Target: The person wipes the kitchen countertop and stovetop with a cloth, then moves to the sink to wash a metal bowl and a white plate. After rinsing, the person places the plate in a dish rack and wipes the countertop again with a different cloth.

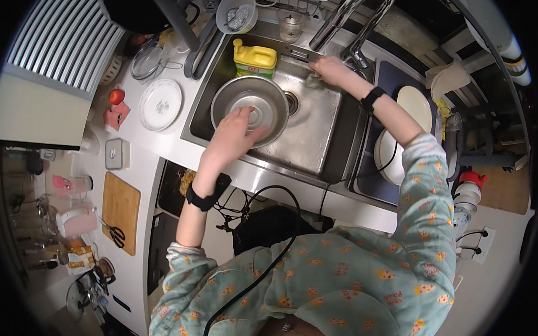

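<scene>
A round stainless steel bowl (271, 101) sits in the left part of the steel sink (292, 151). My left hand (235, 138) is over the bowl's near left side, fingers apart and reaching inside; whether it touches the metal is unclear. Near the sink's back edge, below the chrome faucet (340, 26), my right hand (332, 71) is bent around something small, greyish and blurred (314, 81), perhaps a scrubber or cloth. A yellow jug of detergent (255, 56) stands behind the bowl. The drain (291, 103) shows just right of the bowl.
White plates (413, 106) lie on a dark mat (383, 74) right of the sink. On the left counter are a floral plate (160, 104), a lidded container (117, 154), a cutting board (122, 207) and scissors (114, 235). A black cable (288, 240) hangs before me.
</scene>
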`<state>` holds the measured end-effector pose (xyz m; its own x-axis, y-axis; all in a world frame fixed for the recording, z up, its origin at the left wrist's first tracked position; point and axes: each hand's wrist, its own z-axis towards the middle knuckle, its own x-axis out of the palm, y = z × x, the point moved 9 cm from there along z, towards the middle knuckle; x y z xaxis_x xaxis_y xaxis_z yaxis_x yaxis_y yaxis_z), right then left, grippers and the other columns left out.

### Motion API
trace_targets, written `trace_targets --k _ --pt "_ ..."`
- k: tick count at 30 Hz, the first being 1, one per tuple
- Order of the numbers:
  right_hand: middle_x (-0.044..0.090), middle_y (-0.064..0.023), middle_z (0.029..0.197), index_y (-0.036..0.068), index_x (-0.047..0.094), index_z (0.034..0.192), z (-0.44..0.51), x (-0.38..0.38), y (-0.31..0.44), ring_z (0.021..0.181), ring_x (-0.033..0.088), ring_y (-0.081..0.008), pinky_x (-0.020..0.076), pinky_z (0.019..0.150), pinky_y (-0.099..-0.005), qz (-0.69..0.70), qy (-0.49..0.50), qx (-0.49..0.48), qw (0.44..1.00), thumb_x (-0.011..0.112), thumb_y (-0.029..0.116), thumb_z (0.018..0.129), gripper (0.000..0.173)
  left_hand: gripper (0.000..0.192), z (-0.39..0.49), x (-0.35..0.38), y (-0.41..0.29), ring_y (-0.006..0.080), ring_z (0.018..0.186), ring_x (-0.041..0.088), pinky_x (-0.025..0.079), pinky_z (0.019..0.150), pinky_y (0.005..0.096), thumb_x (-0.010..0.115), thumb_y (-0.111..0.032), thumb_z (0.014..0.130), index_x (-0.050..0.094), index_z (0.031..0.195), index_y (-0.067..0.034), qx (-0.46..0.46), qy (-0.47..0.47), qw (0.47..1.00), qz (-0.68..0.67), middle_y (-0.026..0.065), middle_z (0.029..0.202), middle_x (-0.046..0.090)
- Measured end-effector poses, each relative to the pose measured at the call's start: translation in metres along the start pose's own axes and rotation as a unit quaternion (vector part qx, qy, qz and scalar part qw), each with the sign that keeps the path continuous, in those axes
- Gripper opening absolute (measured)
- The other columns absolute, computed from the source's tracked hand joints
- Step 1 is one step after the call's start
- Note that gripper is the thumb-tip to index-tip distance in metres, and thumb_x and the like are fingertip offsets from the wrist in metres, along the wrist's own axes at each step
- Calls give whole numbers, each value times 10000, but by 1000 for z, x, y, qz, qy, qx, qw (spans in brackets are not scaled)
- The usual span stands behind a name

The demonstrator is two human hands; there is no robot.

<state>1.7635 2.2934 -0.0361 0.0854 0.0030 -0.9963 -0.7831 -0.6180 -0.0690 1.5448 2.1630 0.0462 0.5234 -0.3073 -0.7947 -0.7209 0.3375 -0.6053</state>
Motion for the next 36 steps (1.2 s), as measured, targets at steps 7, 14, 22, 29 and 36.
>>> trace_targets --k 7,14,22,29,36 --pt "630 -186 846 47 647 881 -6 19 86 820 602 -331 477 744 -386 282 142 101 943 665 351 674 368 581 -17 13 45 311 979 543 427 839 343 585 -361 800 440 1181 53 -55 56 997 26 232 1091 536" --pt "632 -165 807 45 644 896 -40 9 152 761 607 -296 466 703 -359 356 125 111 919 646 287 680 324 593 -56 6 59 329 1042 518 414 881 350 617 -320 778 423 1215 31 -71 55 994 -61 236 1160 502" --pt "630 -134 776 46 653 862 -38 -36 178 718 601 -256 463 668 -313 477 38 60 876 733 265 614 340 521 -45 25 26 287 946 560 436 818 337 668 -284 744 495 1162 -26 114 -30 990 -80 189 1030 574" --pt "614 -88 694 50 649 830 -17 9 162 642 572 -196 445 624 -301 308 146 59 938 759 292 606 348 324 -6 36 87 346 689 579 447 605 395 671 -346 721 627 732 -25 -24 26 998 -47 179 681 588" --pt "602 -77 666 11 606 736 40 102 131 519 584 -158 462 450 -292 436 219 181 854 801 226 571 333 322 42 66 157 320 696 586 450 609 390 677 -352 710 619 745 -37 -63 -9 998 27 156 689 595"
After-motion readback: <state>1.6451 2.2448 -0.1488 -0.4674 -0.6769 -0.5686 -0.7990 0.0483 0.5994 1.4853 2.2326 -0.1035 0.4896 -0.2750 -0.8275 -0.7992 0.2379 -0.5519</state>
